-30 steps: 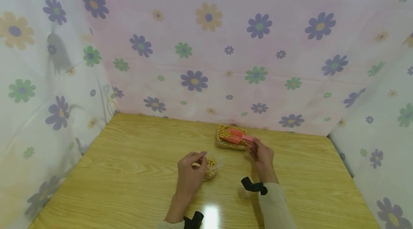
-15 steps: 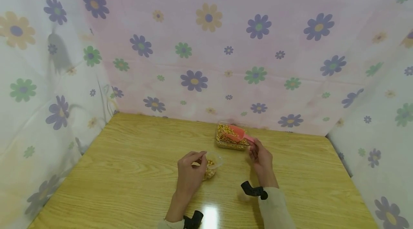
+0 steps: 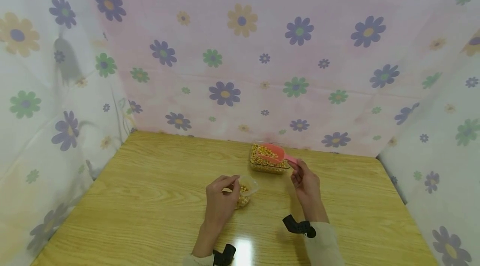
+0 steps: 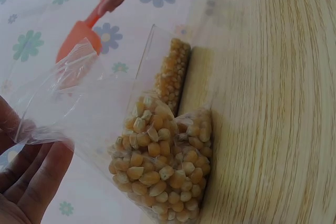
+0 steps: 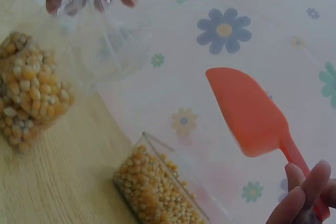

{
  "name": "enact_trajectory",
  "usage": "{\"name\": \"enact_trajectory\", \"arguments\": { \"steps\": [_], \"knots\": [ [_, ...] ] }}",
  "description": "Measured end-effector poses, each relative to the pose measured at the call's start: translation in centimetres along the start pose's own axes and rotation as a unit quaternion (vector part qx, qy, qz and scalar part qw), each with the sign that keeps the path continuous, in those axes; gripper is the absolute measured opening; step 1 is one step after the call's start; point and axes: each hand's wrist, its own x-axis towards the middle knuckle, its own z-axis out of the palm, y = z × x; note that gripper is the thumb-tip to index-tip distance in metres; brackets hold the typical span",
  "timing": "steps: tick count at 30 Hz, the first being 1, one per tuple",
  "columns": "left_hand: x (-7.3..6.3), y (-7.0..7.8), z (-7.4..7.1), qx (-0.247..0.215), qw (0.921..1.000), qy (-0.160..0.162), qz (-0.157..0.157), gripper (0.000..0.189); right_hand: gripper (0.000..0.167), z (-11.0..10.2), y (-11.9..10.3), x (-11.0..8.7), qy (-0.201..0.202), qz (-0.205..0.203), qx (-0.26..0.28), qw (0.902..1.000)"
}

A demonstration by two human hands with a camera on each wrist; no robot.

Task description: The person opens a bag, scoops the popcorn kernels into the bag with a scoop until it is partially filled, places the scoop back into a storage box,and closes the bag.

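My left hand [image 3: 221, 205] pinches the open rim of a clear plastic bag [image 4: 100, 103]. Dried corn kernels [image 4: 157, 166] fill its lower part, which rests on the table. In my right hand [image 3: 308, 185], the handle of a red-orange scoop [image 5: 249, 116] is gripped between thumb and fingers. The scoop is raised above a clear rectangular box [image 3: 268, 170] that holds more kernels [image 5: 157, 192]. From the head view, kernels appear in the scoop's hollow, though the box's contents lie behind it. Both wrist views show mainly the scoop's outer side.
The wood-grain table [image 3: 157, 191] reaches back to a flower-printed cloth [image 3: 240, 58]. More of this cloth hangs at both sides. The box stands near the table's back edge, with the bag in front of it and a little left.
The scoop has risen out of the kernels in the box and levelled somewhat, with my right hand shifting slightly. My left hand stays at the bag's rim.
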Motion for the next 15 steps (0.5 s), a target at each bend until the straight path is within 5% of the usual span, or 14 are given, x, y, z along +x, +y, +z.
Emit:
{"name": "enact_trajectory", "arguments": {
  "steps": [15],
  "knots": [
    [0.1,0.4,0.0,0.007,1.0000,0.000,-0.002,0.017,0.024,0.3,-0.2,-3.7,-0.052,-0.004,-0.016,0.9985]
  ]
}}
